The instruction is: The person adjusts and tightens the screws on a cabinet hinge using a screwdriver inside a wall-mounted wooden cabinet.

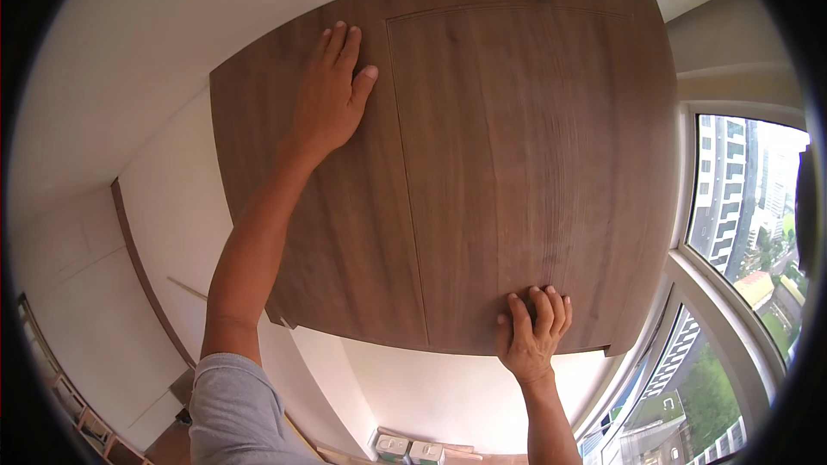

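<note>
Now, left hand (329,112): laid open, thumb apart, nothing gripped.
Right hand (531,344): half open, bent, pressed low down; nothing seen gripped.
Wooden panel (517,155): behind both hands; pressure best kept even.

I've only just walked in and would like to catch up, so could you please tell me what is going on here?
The person's left hand rests on the upper left of a large brown wood-grain panel, just below the ceiling. The right hand touches its face near the lower edge. Neither hand holds a tool. A window is to the panel's right.
</note>
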### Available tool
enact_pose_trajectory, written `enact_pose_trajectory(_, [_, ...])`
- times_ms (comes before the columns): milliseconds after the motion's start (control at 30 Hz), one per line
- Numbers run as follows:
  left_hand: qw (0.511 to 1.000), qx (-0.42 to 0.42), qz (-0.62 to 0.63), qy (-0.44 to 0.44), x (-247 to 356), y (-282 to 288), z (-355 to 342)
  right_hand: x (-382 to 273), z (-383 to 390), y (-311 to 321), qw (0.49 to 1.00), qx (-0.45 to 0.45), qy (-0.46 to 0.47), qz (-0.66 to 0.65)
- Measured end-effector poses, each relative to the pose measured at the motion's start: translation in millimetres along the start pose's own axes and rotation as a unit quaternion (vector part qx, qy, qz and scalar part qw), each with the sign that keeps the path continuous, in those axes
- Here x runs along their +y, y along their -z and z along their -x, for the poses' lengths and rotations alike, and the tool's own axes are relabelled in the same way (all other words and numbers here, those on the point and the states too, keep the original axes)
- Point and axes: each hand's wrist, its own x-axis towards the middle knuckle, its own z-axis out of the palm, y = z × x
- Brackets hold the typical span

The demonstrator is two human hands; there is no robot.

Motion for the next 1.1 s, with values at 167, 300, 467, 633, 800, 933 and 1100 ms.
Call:
enact_pose_trajectory(167, [0.995, -0.070, 0.049, 0.045, 14, 13, -7, 4, -3, 6, 1.000, 0.001, -0.001, 0.005])
enact_pose_trajectory(300, [0.996, -0.078, 0.029, 0.038, 3, 7, -9, -1, -4, 2, 0.999, 0.016, 0.007, 0.027])
enact_pose_trajectory(467, [0.980, -0.160, 0.022, 0.114, 34, 40, -24, 1, -8, 1, 1.000, 0.010, 0.000, 0.001])
enact_pose_trajectory(633, [0.962, -0.207, 0.021, 0.177, 53, 43, -32, 9, -1, 3, 1.000, 0.008, -0.009, -0.013])
enact_pose_trajectory(800, [0.963, -0.195, 0.063, 0.172, 48, 65, -22, -10, -13, 0, 0.999, 0.010, 0.003, -0.030])
enact_pose_trajectory(933, [0.993, -0.121, -0.004, 0.002, 10, 11, -22, 2, -12, 10, 0.999, 0.029, 0.004, -0.026])
enact_pose_trajectory(1100, [0.994, -0.079, 0.054, 0.044, 0, 9, -12, 2, -4, 5, 1.000, 0.003, -0.010, -0.001])
